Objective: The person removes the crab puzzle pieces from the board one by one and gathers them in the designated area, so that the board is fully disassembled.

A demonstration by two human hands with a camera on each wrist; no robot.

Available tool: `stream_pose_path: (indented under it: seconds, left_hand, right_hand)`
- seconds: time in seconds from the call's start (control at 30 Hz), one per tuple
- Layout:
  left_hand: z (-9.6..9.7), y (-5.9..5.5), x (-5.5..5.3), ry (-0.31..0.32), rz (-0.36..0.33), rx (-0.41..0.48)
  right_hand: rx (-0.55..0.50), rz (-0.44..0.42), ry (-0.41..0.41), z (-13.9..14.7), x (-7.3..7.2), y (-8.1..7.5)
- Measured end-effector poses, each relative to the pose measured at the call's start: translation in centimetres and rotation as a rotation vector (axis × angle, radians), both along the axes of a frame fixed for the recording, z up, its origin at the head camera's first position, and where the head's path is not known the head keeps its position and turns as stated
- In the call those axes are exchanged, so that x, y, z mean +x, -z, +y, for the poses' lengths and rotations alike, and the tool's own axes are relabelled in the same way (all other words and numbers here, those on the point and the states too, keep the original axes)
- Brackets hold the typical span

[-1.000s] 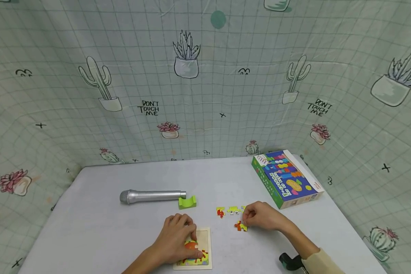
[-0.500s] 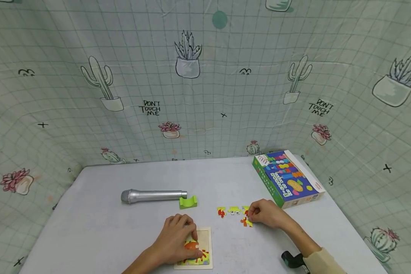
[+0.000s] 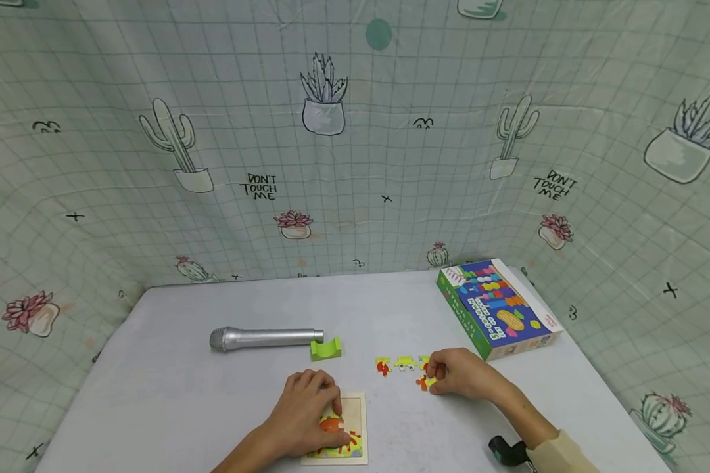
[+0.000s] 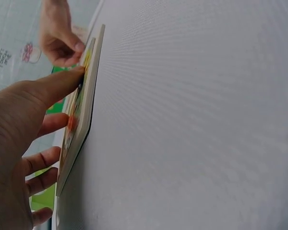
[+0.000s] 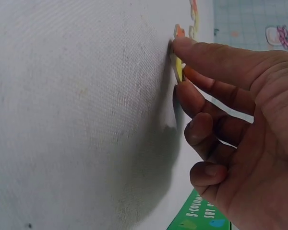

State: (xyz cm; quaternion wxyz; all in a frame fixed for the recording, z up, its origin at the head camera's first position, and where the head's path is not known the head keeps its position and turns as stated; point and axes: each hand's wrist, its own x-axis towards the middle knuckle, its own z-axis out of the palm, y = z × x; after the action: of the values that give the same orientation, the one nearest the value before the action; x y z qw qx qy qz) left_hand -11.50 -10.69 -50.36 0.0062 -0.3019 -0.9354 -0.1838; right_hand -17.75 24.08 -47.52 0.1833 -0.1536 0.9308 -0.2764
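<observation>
In the head view my left hand (image 3: pixel 304 410) rests on a square wooden puzzle tray (image 3: pixel 352 405). Its thumb and fingers touch the fitted red and yellow puzzle pieces (image 3: pixel 332 426); the left wrist view shows the thumb stretched over the tray's edge (image 4: pixel 95 81). To the right, my right hand (image 3: pixel 464 373) pinches a loose orange and yellow puzzle piece (image 3: pixel 423 382) close over the table. In the right wrist view, thumb and fingers hold that puzzle piece (image 5: pixel 179 69) at its edges. Beyond it lie a red-marked piece (image 3: pixel 382 366), a piece with eyes (image 3: pixel 405 363) and a partly covered third piece (image 3: pixel 424 360).
A silver microphone (image 3: pixel 266 337) lies at the left, beside a green curved block (image 3: pixel 326 349). A colourful toy box (image 3: pixel 497 307) sits at the back right. Near my right forearm is a dark object (image 3: pixel 505 450). A patterned cloth (image 3: pixel 355 164) hangs around the table.
My right hand has shifted the orange and yellow piece right and away from me, up against the row's right end, and its thumb has since moved lower on it. The left hand stays put.
</observation>
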Motion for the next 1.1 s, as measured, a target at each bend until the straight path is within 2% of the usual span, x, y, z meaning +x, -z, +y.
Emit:
stream_pose_path:
  seconds: [0.13, 0.27, 0.57, 0.87, 1.1]
  left_hand:
    - [-0.1, 0.0, 0.0, 0.003, 0.003, 0.003]
    - [-0.4, 0.1, -0.1, 0.024, -0.029, 0.011]
    - [-2.1, -0.5, -0.4, 0.131, -0.137, 0.013]
    - [-3.3, -0.8, -0.6, 0.204, -0.203, 0.006]
    - [-3.7, -0.4, -0.8, 0.222, -0.179, 0.044]
  right_hand:
    - [0.024, 0.014, -0.003, -0.1, 0.1, -0.2]
    - [0.039, 0.025, 0.008, -0.1, 0.1, -0.1]
    - [0.043, 0.046, -0.005, 0.2, 0.1, 0.1]
    - [0.054, 0.047, 0.001, 0.2, 0.2, -0.2]
    - [0.055, 0.054, 0.012, 0.1, 0.2, -0.5]
